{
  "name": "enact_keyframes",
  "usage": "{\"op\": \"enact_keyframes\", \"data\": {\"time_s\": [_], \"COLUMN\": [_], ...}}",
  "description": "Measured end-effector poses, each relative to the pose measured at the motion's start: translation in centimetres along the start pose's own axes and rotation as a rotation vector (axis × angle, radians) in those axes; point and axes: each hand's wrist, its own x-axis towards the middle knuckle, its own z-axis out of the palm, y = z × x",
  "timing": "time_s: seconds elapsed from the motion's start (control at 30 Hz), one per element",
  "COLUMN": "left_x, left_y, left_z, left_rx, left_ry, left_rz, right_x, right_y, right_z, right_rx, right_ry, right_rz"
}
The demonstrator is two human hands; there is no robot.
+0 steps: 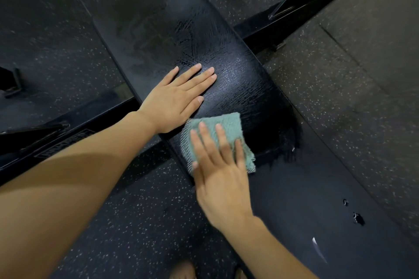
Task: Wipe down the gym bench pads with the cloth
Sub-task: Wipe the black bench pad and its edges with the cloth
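— Both hands lie flat: left hand point(179, 95) straight-fingered on the bench pad point(249, 88), right hand point(217, 165) pressing straight fingers onto the cloth point(217, 129) at the pad's near edge.
— Soft, light rag, probably damp. That pad looks slick, so I'd press with the palm.

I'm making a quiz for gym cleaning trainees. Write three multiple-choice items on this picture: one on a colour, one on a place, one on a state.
1. The folded terry cloth is: A red; B teal green; C white.
2. It lies: A on the near end of the black textured bench pad, under the right hand; B hanging off the pad's far end; C bunched in a fist.
3. The left hand is: A clenched; B gripping the cloth; C flat on the pad, fingers straight.
Answers: B, its pile is plainly teal green; A, the right hand's straight fingers press it there; C, its palm rests on the pad beside the cloth.
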Motion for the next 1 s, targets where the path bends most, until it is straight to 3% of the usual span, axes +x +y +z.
{"op": "enact_keyframes", "data": {"time_s": [0.13, 0.27, 0.53, 0.73, 0.87, 1.0], "left_x": [0.0, -0.1, -0.7, -1.4, -1.8, -2.2], "left_y": [-0.1, 0.2, 1.3, 2.4, 3.3, 4.3], "left_z": [0.0, 0.1, 0.3, 0.8, 1.1, 1.2], "left_rx": [0.003, 0.004, 0.010, 0.014, 0.019, 0.023], "left_ry": [0.007, 0.007, 0.020, 0.026, 0.036, 0.048], "left_rz": [0.005, -0.009, -0.056, -0.068, -0.050, -0.019], "right_x": [-0.7, -0.6, -0.5, -0.6, -2.5, -5.3], "right_y": [0.4, 3.0, 10.9, 8.2, 5.6, 4.2], "right_z": [-0.2, -1.3, -3.6, -3.2, -2.3, -1.7], "right_rx": [-0.035, -0.062, -0.047, 0.023, -0.005, -0.071], "right_ry": [-0.090, -0.116, -0.050, 0.020, 0.013, -0.091], "right_rz": [-0.129, -0.134, 0.138, 0.334, 0.222, -0.030]}}
